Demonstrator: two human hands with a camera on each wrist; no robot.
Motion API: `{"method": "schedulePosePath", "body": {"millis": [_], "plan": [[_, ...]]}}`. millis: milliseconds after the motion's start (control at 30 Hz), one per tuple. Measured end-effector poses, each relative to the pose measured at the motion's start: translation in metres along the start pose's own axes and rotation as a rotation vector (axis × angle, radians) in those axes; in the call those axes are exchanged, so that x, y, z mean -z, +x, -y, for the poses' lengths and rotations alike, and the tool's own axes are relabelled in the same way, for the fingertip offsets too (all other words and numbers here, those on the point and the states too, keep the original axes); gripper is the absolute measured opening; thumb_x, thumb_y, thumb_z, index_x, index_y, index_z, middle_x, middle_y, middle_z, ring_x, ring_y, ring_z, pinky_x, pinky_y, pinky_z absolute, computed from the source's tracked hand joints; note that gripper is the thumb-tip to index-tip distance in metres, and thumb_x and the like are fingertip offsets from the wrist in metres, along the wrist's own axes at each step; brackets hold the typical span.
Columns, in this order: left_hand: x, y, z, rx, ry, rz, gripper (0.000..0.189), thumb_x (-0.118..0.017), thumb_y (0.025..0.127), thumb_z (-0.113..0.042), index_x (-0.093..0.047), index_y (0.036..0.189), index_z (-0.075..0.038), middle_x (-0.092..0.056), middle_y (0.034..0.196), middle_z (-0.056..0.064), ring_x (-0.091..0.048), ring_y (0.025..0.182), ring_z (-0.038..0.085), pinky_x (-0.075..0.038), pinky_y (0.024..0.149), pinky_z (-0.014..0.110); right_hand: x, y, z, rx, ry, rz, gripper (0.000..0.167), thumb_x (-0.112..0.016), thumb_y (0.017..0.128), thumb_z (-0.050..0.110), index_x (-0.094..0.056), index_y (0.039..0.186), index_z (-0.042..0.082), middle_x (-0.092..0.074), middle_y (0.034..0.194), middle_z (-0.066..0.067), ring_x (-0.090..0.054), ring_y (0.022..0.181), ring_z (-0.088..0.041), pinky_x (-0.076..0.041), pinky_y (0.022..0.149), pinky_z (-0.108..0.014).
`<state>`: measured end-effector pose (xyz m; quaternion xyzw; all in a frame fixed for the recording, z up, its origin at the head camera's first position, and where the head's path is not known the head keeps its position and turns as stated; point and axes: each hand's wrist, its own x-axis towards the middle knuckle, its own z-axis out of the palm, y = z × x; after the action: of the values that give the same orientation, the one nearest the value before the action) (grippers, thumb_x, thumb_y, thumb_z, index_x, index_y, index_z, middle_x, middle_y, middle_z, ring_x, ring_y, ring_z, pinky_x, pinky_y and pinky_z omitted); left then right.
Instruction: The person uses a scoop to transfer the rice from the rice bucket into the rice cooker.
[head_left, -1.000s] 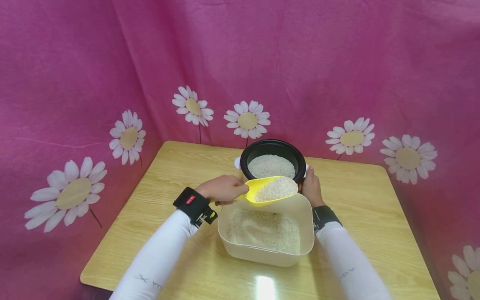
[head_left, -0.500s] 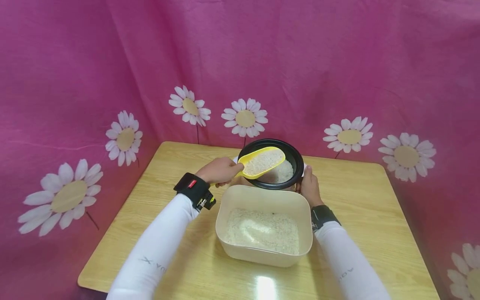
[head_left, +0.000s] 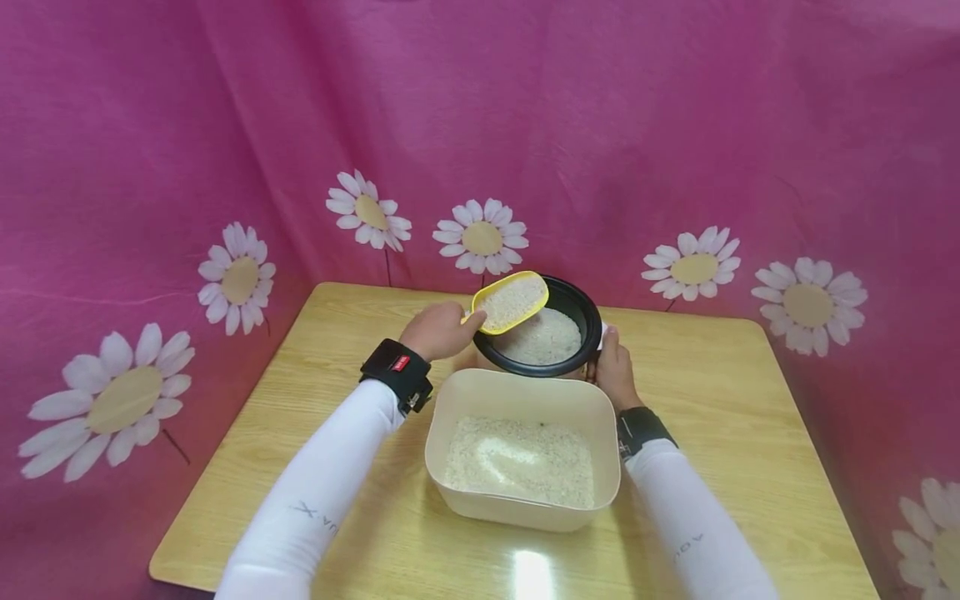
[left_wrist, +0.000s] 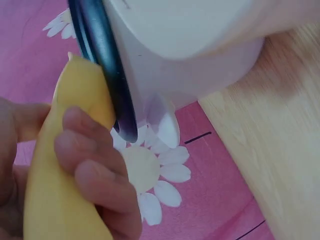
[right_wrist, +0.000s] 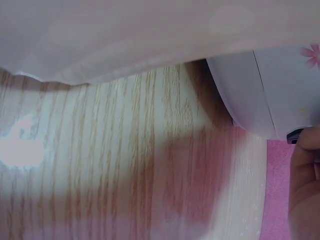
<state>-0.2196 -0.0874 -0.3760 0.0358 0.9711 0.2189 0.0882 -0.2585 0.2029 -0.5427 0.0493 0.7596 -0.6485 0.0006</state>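
Note:
My left hand (head_left: 437, 332) grips the handle of a yellow scoop (left_wrist: 82, 85) heaped with white rice (head_left: 517, 302). The scoop is held over the left side of a rice cooker with a black inner pot (head_left: 542, 367), which has more rice (head_left: 551, 337) inside. In the left wrist view the fingers curl round the yellow handle, and the scoop's underside shows close to the pot's black rim. My right hand (head_left: 617, 367) holds the cooker's right side by its handle; in the right wrist view only part of this hand (right_wrist: 307, 185) shows, beside the white body (right_wrist: 250, 95).
A cream plastic bin (head_left: 517, 387) with rice in its bottom stands in front of the cooker, near the right wrist. Both stand on a light wooden table (head_left: 720, 433). A pink cloth (head_left: 585, 125) with printed daisies hangs behind and along the sides.
My left hand has carried the loaded scoop from above the bin's back edge, forward and to the left, over the cooker. The right hand keeps its place at the cooker's side.

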Motion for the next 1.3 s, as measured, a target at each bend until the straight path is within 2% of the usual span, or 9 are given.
{"method": "schedulePosePath", "body": {"millis": [167, 333, 633, 900, 1067, 1300], "plan": [[-0.001, 0.001, -0.004, 0.005, 0.078, -0.065, 0.053, -0.047, 0.107, -0.048, -0.051, 0.07, -0.011, -0.04, 0.064, 0.001, -0.043, 0.057, 0.018, -0.028, 0.052, 0.029, 0.0, -0.001, 0.001, -0.015, 0.005, 0.014, 0.08, -0.015, 0.105, 0.069, -0.048, 0.053, 0.018, -0.044, 0.046, 0.011, -0.044, 0.041, -0.007, -0.04, 0.045, -0.026], [-0.001, 0.004, -0.005, 0.008, 0.124, -0.108, 0.054, -0.05, 0.106, -0.05, -0.048, 0.067, -0.012, -0.038, 0.062, 0.0, -0.042, 0.054, 0.017, -0.026, 0.049, 0.028, 0.001, -0.002, 0.001, 0.018, -0.004, 0.012, 0.078, -0.016, 0.106, 0.068, -0.049, 0.061, 0.014, -0.045, 0.048, 0.008, -0.044, 0.041, -0.007, -0.04, 0.044, -0.026], [-0.003, 0.01, -0.003, -0.001, 0.171, -0.174, 0.048, -0.053, 0.105, -0.05, -0.062, 0.083, -0.008, -0.043, 0.066, 0.001, -0.051, 0.061, 0.021, -0.033, 0.053, 0.031, 0.0, -0.004, 0.003, 0.015, -0.004, 0.014, 0.075, -0.015, 0.105, 0.068, -0.05, 0.065, 0.014, -0.046, 0.049, 0.008, -0.044, 0.042, -0.007, -0.04, 0.044, -0.025], [-0.006, 0.011, -0.005, -0.013, 0.174, -0.244, 0.044, -0.058, 0.103, -0.049, -0.06, 0.09, -0.007, -0.044, 0.065, 0.001, -0.052, 0.059, 0.022, -0.033, 0.051, 0.031, 0.0, -0.004, 0.003, 0.003, -0.015, 0.015, 0.075, -0.015, 0.106, 0.068, -0.05, 0.064, 0.016, -0.046, 0.048, 0.01, -0.045, 0.042, -0.008, -0.039, 0.045, -0.025], [-0.007, 0.011, -0.008, -0.025, 0.191, -0.298, 0.044, -0.061, 0.101, -0.048, -0.062, 0.099, -0.005, -0.051, 0.067, 0.004, -0.06, 0.062, 0.025, -0.037, 0.051, 0.032, 0.0, -0.003, 0.003, -0.015, -0.018, 0.015, 0.076, -0.015, 0.106, 0.068, -0.05, 0.068, 0.013, -0.046, 0.05, 0.009, -0.045, 0.044, -0.008, -0.04, 0.046, -0.025], [-0.008, 0.013, -0.012, -0.041, 0.194, -0.33, 0.044, -0.064, 0.1, -0.048, -0.059, 0.102, -0.004, -0.049, 0.066, 0.004, -0.06, 0.06, 0.027, -0.036, 0.05, 0.03, 0.001, -0.001, 0.0, -0.007, 0.001, 0.013, 0.078, -0.015, 0.105, 0.068, -0.05, 0.062, 0.014, -0.047, 0.048, 0.007, -0.045, 0.041, -0.008, -0.039, 0.044, -0.025]]}}
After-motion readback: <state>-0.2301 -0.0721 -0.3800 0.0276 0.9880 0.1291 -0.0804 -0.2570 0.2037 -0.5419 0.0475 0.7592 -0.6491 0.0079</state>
